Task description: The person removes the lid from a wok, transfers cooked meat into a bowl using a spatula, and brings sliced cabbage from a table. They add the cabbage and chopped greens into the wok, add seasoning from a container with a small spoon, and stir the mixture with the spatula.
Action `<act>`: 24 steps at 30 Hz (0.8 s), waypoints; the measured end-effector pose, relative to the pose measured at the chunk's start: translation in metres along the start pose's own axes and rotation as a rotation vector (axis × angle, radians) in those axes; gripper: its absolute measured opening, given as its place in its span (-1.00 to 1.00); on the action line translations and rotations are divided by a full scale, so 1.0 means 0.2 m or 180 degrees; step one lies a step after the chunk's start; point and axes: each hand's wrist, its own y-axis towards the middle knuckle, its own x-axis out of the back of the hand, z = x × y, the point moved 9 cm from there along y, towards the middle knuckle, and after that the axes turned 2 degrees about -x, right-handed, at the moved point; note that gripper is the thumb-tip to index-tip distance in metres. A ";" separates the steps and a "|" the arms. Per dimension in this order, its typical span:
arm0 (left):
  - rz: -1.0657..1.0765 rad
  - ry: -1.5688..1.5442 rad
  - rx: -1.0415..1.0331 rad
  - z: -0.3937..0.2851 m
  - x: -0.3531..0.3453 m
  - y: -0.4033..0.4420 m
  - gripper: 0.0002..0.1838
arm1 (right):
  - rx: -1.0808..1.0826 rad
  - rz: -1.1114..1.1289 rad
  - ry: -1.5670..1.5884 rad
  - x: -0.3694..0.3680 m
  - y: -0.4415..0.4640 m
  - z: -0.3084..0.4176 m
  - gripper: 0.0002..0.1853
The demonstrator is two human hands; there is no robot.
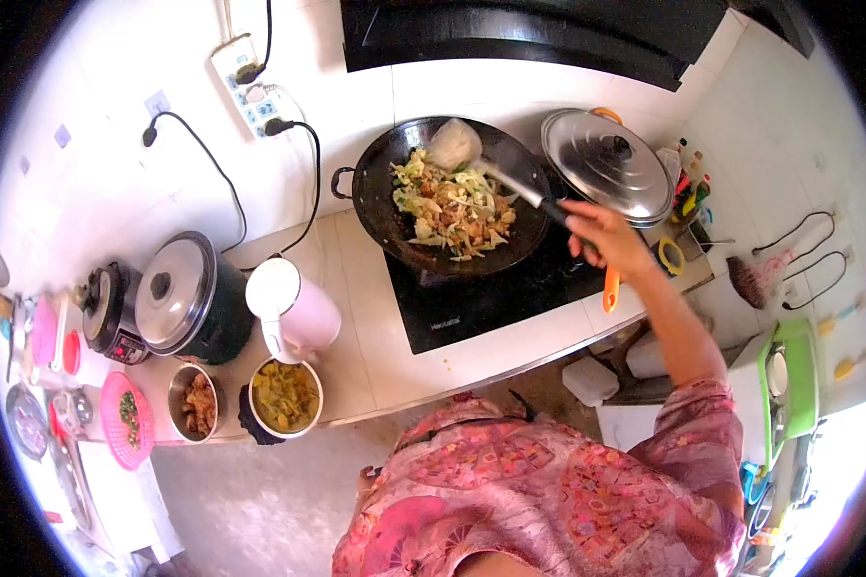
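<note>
My right hand (606, 236) is wrapped round the black handle of a spatula (510, 180). The spatula's broad metal head is blurred over the far side of a black wok (375, 216) on the cooktop. Inside the wok lies a mix of shredded pale cabbage and browned pieces (452, 207). Just under my right hand an orange handle (611, 288) sticks out toward the counter's front edge. My left hand (368, 476) hangs low beside my body, mostly hidden by my patterned shirt, so its fingers are not clear.
A metal lid (608, 165) covers a pan right of the wok. Along the counter's left stand a lidded dark pot (178, 293), a pink-and-white pitcher (293, 303), a bowl of yellow-green food (285, 396), a bowl of brown pieces (197, 404) and a pink basket (128, 423).
</note>
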 end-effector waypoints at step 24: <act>0.0028 -0.1241 -0.1234 -0.16 -0.11 -0.17 -0.32 | 0.0580 0.0025 -0.0919 -0.12 0.62 -0.14 -0.55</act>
